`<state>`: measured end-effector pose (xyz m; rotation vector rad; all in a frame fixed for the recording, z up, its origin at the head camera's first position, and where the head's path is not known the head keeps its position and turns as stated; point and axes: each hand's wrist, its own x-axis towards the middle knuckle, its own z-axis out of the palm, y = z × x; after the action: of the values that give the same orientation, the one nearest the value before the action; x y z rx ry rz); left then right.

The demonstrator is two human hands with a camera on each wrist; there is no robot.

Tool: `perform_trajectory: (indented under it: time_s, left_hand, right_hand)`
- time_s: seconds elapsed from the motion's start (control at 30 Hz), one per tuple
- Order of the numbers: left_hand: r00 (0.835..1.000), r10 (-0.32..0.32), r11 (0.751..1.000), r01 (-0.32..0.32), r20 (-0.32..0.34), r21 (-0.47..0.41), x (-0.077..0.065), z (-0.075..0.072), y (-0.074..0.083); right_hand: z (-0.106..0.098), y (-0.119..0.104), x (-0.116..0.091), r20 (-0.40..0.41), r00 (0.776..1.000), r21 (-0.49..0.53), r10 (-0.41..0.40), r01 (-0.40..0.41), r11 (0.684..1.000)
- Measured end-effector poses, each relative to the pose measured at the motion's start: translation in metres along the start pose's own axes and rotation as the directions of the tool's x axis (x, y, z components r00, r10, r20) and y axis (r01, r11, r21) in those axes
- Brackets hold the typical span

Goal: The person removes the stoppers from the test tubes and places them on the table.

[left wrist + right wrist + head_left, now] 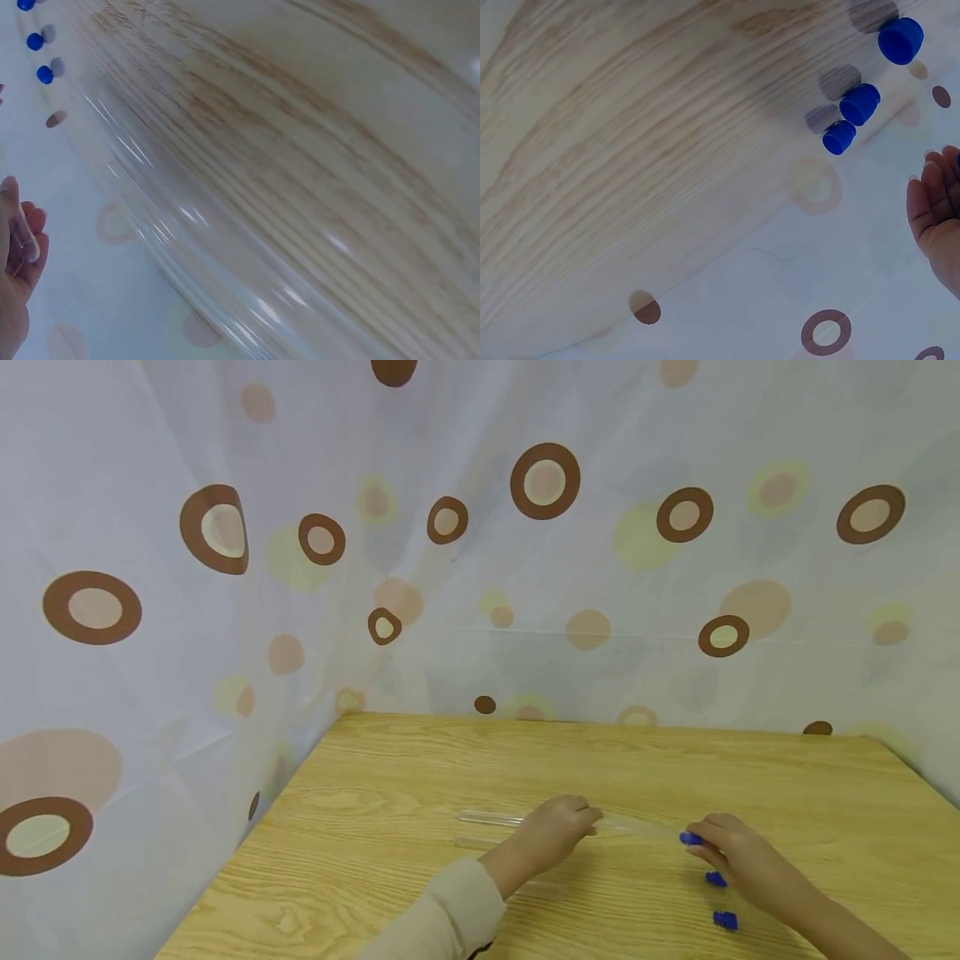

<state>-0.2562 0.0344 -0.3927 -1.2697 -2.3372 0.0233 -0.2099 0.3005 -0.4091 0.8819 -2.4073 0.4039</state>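
In the head view my left hand grips a clear test tube pointing right. Its rounded end shows at the palm in the left wrist view. My right hand pinches a blue cap at the tube's far end; whether the two touch I cannot tell. Two more blue caps, one nearer and one farther, lie beneath the right hand. Three loose ones show in the right wrist view, the largest-looking cap at the top right.
Other clear tubes lie on the wooden table: a back tube, a middle tube and a faint front tube partly behind the left arm. A patterned curtain closes off the back and sides.
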Motion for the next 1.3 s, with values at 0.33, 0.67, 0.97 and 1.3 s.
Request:
perform_trajectory:
  time_s: [0.33,0.67,0.97,1.3]
  left_hand:
    - [0.999,0.005,1.000,-0.005,-0.039,-0.001,-0.010,-0.002,-0.004]
    - [1.000,0.007,1.000,-0.007,-0.011,0.013,-0.021,-0.008,-0.008]
    - [0.999,0.011,1.000,-0.012,-0.052,-0.003,-0.031,-0.010,-0.013]
    - [0.993,0.031,0.999,-0.033,-0.110,-0.017,-0.039,-0.014,-0.017]
  right_hand:
    - [0.005,-0.005,0.005,-0.039,0.998,-0.004,-0.039,0.039,0.999]
    - [0.015,-0.007,0.011,-0.043,0.997,-0.025,-0.070,0.069,0.997]
    - [0.019,-0.014,0.016,-0.061,0.993,0.009,-0.105,0.106,0.994]
    - [0.022,-0.022,0.021,-0.050,0.995,0.026,-0.092,0.093,0.995]
